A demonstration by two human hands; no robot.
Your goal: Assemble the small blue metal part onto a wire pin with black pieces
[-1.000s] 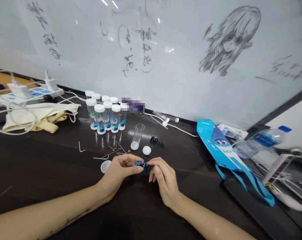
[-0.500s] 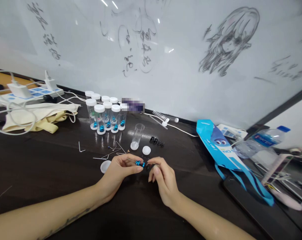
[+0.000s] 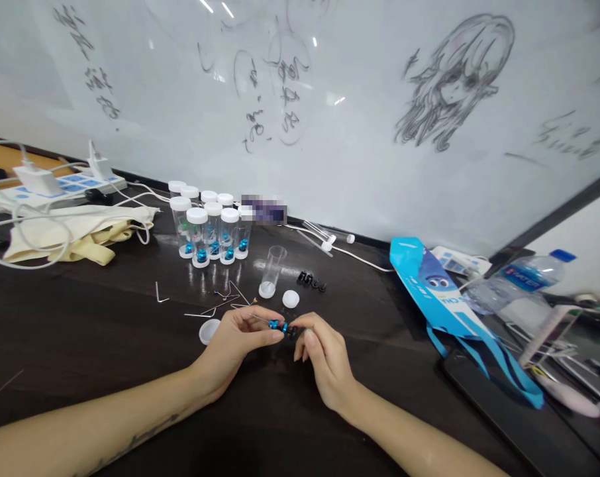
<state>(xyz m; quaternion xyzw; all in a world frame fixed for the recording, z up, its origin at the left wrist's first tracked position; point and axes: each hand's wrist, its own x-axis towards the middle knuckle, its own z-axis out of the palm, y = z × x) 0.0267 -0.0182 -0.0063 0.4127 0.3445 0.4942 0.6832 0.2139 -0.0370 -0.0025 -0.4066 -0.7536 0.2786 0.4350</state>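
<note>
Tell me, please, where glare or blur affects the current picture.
Head view: glare streaks the glossy white whiteboard; pale reflections mark the shiny dark-brown table; the small metallic blue-and-black part in the left hand shows little detail.

Through the head camera I see the left hand (image 3: 237,336) pinch a small blue-and-black part (image 3: 279,326), the right hand (image 3: 328,354) at its black end; capped tubes (image 3: 212,228) stand behind.

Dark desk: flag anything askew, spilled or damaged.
One clear tube stands open, unlike the white-capped tubes to its left; a loose white cap lies nearby. Thin metal pieces lie scattered beyond the left hand, looking untidy. No spill or damage shows.
</note>
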